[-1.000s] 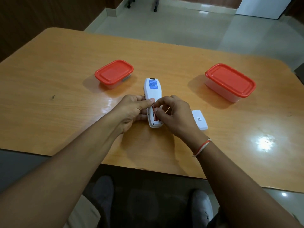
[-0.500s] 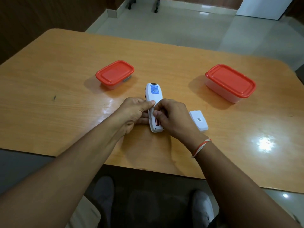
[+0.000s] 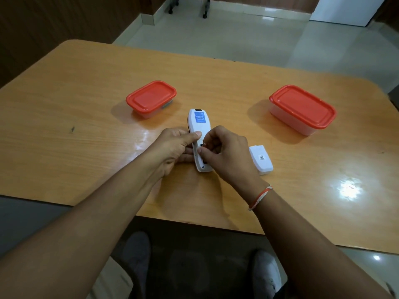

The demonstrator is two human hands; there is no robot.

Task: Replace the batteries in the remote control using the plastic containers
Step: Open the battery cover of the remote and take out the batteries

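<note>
The white remote [image 3: 197,123] lies face down on the wooden table [image 3: 82,117], blue label up, its battery compartment uncovered. My left hand [image 3: 172,149] grips its left side, thumb across the back. My right hand [image 3: 226,154] is curled over the compartment, thumb and forefinger pinched on a battery, of which only a small metallic tip shows. The compartment looks dark beneath the fingers. The white battery cover [image 3: 261,159] lies just right of my right hand. A small red-lidded container [image 3: 151,99] stands closed at back left and a larger red-lidded container [image 3: 302,108] stands closed at back right.
The near table edge runs just below my forearms, with my legs and shoes underneath. Beyond the far edge are a tiled floor and chair castors [image 3: 170,10]. A small dark mark [image 3: 72,129] sits on the table's left part.
My right fingers have closed tighter over the compartment, and the orange batteries seen earlier no longer show. The remote has turned slightly, and my left thumb has slid over its back.
</note>
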